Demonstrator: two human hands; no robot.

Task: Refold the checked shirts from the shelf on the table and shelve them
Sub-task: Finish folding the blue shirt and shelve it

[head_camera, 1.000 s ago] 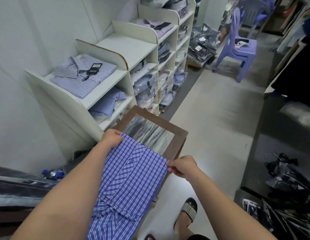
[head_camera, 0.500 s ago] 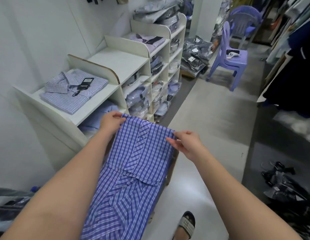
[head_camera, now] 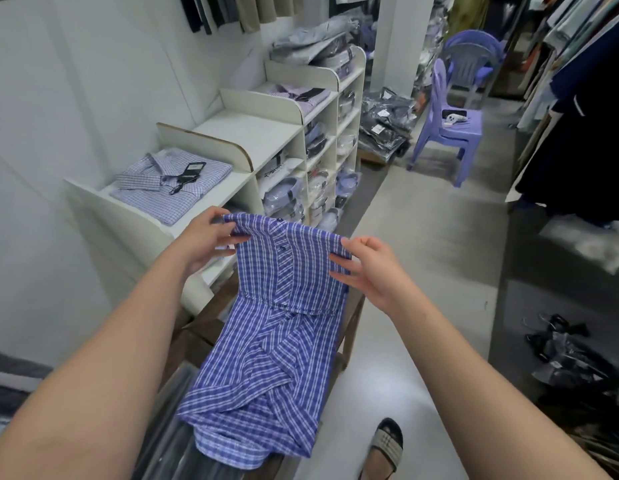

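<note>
A plain white wall (head_camera: pixel 58 98) left of the left hand (head_camera: pixel 207 240); beyond the right hand (head_camera: pixel 370 268), a lilac plastic chair (head_camera: pixel 453 129) on smooth grey floor (head_camera: pixel 422 254).

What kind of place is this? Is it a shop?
Probably a clothes shop or its stockroom: white shelves hold stacks of bagged shirts, a folded checked shirt on top carries a tag, and garments hang along the right side.

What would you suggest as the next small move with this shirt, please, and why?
Probably fold the lifted far end toward you: the left hand and right hand both pinch the blue checked shirt by its raised edge, its near half lying on the table.
</note>
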